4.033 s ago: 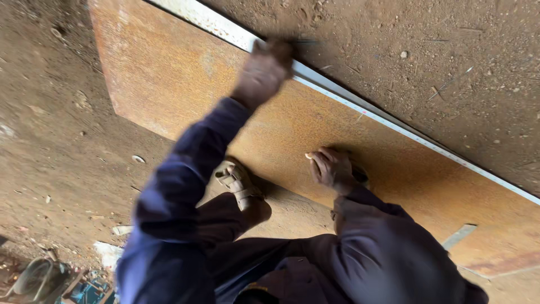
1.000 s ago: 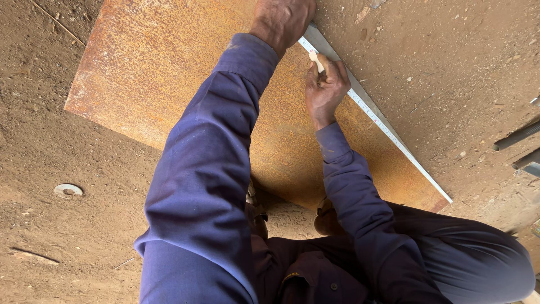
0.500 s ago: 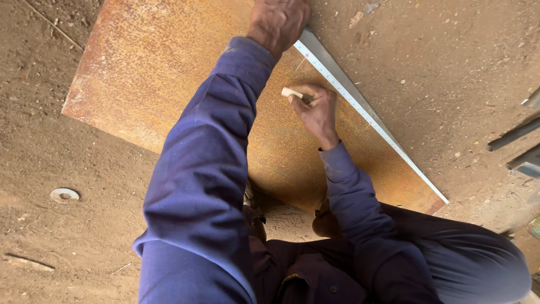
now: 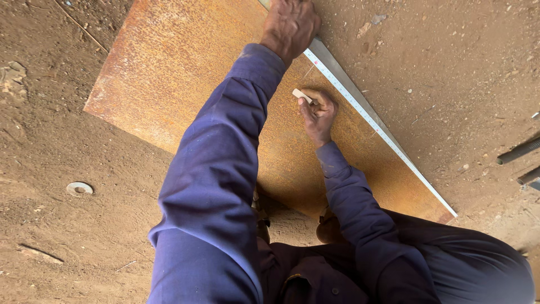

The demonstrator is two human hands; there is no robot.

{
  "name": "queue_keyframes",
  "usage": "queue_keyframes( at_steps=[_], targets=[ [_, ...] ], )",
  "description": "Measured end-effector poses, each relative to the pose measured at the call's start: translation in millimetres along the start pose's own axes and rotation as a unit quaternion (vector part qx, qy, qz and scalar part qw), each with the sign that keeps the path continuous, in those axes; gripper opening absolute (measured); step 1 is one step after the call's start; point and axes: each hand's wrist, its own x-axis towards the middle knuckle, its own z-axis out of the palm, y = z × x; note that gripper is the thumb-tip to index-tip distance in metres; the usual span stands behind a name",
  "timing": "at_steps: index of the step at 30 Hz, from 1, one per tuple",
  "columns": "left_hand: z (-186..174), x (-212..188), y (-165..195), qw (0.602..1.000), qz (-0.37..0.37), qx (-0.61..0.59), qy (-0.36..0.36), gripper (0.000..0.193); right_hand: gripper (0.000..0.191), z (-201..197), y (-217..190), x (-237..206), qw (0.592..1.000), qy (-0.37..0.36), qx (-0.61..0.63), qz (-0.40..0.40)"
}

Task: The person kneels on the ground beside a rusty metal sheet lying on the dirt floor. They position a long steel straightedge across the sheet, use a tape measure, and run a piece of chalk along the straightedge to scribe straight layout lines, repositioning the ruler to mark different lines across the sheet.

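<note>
— What's in the right hand (image 4: pixel 318 115)?
— A small pale stick of chalk (image 4: pixel 301 95), pinched in its grip, tip on the rusty orange steel sheet (image 4: pixel 185 84) lying on the dirt floor (image 4: pixel 50 225).
— And the left hand (image 4: pixel 289 25)?
— Pressed flat, fingers together, on the long steel ruler (image 4: pixel 371 121) along the sheet's edge.

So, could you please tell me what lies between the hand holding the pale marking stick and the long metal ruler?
In the head view, only bare rusty sheet separates the right hand from the metal ruler; nothing else lies in that narrow strip.
</note>
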Motion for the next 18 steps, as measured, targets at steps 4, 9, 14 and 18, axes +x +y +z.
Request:
queue_keyframes(
  at_steps=[4,9,14,18],
  targets=[
    [-4,1,-1,1.0,-0.01,0.019,0.005,0.021,0.016,-2,11,-2,1.0,-0.001,-0.001,-0.013],
    [-3,5,-3,1.0,-0.007,0.0,0.002,0.021,0.015,-2,19,-4,0.999,-0.005,-0.001,-0.033],
    [2,2,-16,0.999,-0.007,-0.036,0.006,0.02,0.015,-3,17,-2,0.999,0.007,-0.005,-0.032],
    [3,-2,-26,0.995,-0.008,-0.017,0.097,0.025,0.016,-1,7,0,0.999,0.015,0.001,-0.042]
  ],
)
